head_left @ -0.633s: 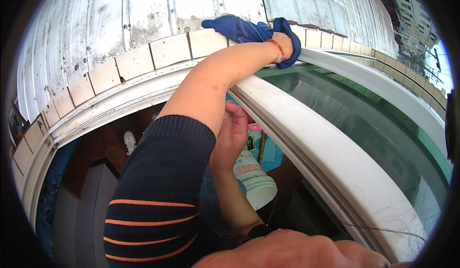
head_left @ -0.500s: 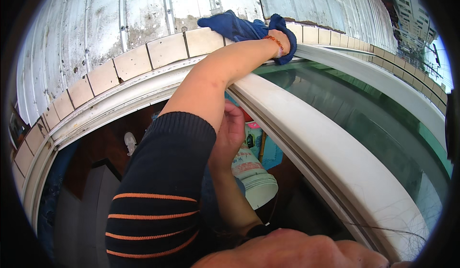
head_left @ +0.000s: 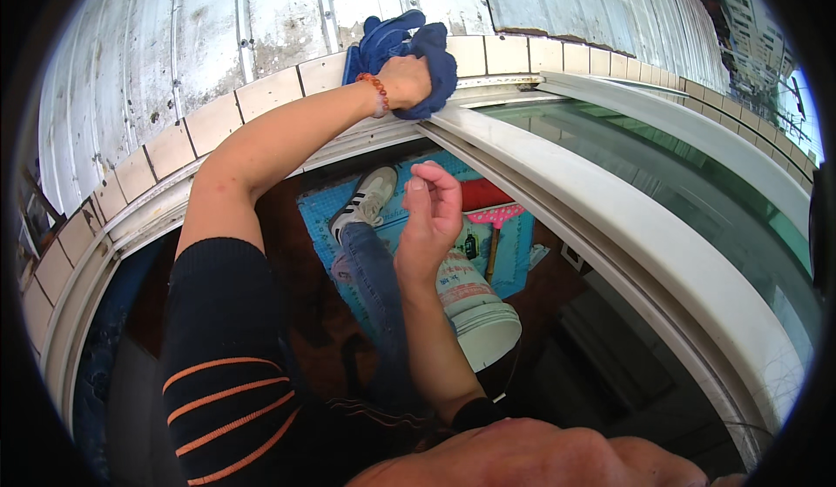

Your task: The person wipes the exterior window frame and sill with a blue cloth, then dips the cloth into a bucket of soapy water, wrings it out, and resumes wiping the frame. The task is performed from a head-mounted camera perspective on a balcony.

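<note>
A crumpled dark blue cloth (head_left: 433, 64) is bunched in my left hand (head_left: 406, 81), whose fingers are wrapped into it. That hand presses the cloth on the tiled sill (head_left: 270, 97) and white window track (head_left: 344, 143), at the far end of the sliding sash (head_left: 557, 173). Orange beads circle my left wrist. My right hand (head_left: 433, 213) is held up inside the window opening, left of the sash. Its fingers curl in loosely with the thumb close to them, and nothing shows in them.
Corrugated metal sheeting (head_left: 192, 43) lies beyond the sill. Greenish glass (head_left: 644, 165) fills the frames at right. Below are a white bucket (head_left: 488, 330), a blue mat (head_left: 514, 265), a red item (head_left: 484, 194) and a striped shoe (head_left: 370, 198) on a jeans-clad leg.
My left hand has moved left along the sill with the cloth. The arm has swung left, uncovering the shoe, leg and mat below. My right hand is slightly farther right.
</note>
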`<action>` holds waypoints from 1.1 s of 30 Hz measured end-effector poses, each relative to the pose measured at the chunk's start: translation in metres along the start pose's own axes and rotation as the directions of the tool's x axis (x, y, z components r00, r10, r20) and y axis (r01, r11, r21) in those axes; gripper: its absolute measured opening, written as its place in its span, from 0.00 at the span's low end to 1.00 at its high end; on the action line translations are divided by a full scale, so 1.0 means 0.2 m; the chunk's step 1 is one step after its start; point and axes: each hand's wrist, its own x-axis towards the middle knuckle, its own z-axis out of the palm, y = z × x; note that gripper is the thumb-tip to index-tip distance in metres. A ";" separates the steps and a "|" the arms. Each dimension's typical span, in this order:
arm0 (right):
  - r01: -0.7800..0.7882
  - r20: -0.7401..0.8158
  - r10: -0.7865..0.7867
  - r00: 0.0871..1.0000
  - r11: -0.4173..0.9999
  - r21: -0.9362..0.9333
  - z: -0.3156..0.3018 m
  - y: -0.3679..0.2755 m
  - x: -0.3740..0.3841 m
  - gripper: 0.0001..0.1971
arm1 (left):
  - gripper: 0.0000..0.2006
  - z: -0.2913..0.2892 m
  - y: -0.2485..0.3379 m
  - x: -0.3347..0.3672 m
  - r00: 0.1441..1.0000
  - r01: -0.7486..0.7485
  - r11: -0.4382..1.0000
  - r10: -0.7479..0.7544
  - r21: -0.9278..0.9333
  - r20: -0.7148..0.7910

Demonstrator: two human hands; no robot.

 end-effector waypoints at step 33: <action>0.219 -0.254 -0.243 0.936 0.968 -0.119 -0.03 -0.04 0.25 0.25 | 0.08 -0.16 0.34 0.22 0.630 -0.771 0.611 0.691 -0.179 -0.356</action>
